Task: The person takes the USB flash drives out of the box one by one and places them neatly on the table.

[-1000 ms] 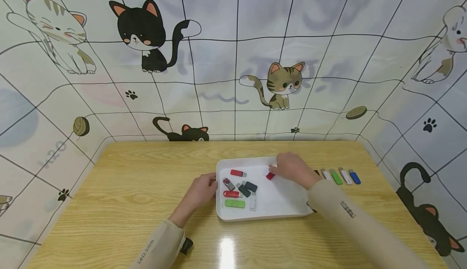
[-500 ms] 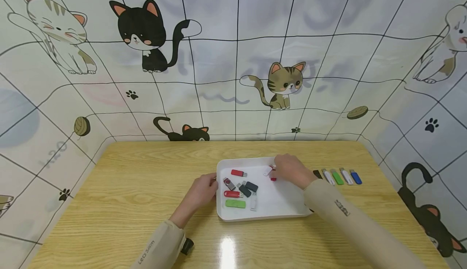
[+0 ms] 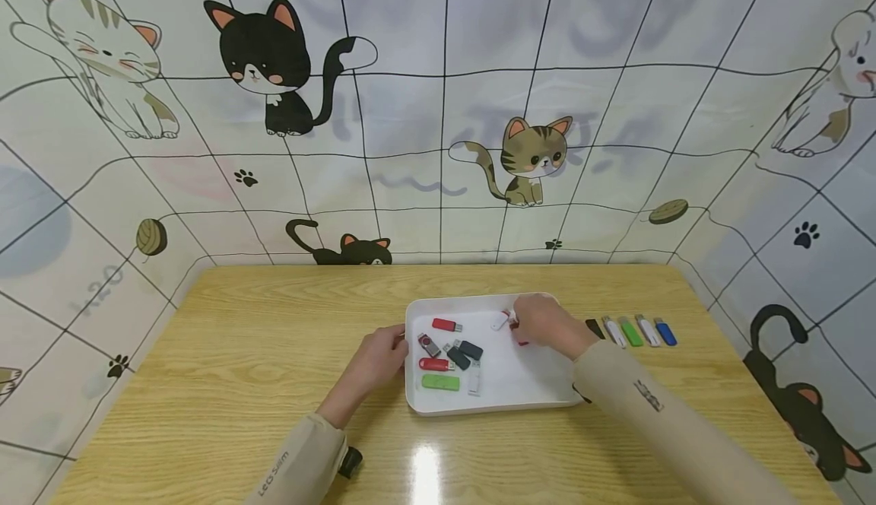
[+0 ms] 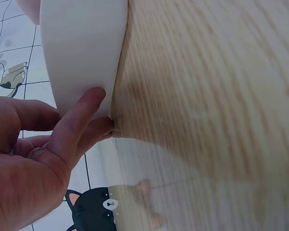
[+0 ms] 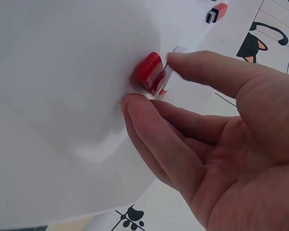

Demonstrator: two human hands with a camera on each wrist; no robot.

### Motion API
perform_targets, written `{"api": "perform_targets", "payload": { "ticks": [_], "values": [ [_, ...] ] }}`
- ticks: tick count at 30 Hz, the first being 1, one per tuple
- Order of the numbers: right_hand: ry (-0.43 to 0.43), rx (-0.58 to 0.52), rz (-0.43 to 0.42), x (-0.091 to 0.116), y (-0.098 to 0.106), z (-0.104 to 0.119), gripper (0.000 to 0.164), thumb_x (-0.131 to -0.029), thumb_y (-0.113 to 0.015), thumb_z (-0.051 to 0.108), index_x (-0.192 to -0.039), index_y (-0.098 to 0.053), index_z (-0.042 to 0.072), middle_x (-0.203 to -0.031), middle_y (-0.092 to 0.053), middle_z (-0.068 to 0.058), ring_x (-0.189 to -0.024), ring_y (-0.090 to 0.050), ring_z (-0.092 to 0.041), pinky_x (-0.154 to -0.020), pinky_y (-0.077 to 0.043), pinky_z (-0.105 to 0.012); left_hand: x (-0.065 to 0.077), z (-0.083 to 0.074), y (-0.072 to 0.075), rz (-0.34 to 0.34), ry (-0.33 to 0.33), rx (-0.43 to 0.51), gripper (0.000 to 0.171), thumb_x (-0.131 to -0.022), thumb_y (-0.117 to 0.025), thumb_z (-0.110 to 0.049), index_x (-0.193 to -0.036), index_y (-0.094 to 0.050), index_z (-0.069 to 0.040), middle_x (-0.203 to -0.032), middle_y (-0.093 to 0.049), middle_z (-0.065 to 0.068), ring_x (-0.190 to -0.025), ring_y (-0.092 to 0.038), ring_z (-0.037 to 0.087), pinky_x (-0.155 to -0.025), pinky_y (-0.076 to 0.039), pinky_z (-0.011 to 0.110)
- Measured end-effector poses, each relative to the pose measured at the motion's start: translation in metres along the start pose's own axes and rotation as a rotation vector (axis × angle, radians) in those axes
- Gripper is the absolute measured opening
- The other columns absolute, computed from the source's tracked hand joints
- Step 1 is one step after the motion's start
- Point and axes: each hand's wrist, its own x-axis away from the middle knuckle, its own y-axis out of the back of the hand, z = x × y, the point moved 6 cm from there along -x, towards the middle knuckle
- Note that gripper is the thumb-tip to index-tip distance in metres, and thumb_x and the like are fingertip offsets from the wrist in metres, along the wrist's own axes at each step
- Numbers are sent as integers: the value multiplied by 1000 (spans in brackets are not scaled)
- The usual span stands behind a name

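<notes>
A white tray (image 3: pixel 527 391) holds several USB flash drives. My right hand (image 3: pixel 547 324) reaches into its far right part. In the right wrist view, a red flash drive (image 5: pixel 149 70) with a ridged side sits at the tips of its thumb and bent fingers, close above the tray floor. A white flash drive (image 3: pixel 500 320) lies just left of that hand, partly covered by the thumb in the right wrist view. My left hand (image 3: pixel 376 357) is at the tray's left edge. Its relaxed fingertips (image 4: pixel 94 98) touch the outer wall, low near the wooden table (image 4: pixel 207 106).
At the tray's left side lie a red drive (image 3: pixel 447 325), a swivel drive (image 3: pixel 429 345), dark drives (image 3: pixel 458 357), a red rounded drive (image 3: pixel 434 364), a green one (image 3: pixel 440 382) and a clear one (image 3: pixel 474 379). Right of the tray, several drives stand in a row, including green (image 3: pixel 630 331) and blue (image 3: pixel 665 331).
The red flash drive at my right fingertips has shifted slightly right and turned, so less of it shows and the white drive beside it shows more. My left hand and the tray have stayed put.
</notes>
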Motion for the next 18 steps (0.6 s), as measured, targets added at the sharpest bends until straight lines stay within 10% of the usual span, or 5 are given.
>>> {"api": "perform_targets", "payload": {
  "ticks": [18],
  "values": [
    [5, -14, -4, -6, -5, -1, 7, -88, -60, 8, -82, -58, 6, -65, -53, -4, -56, -49, -16, -54, -38, -27, -2, 2, 0, -4, 2, -24, 41, -96, -46, -9, -134, -55, 4, -96, -66, 10, -69, -54, 14, -58, -46, 26]
  ]
}}
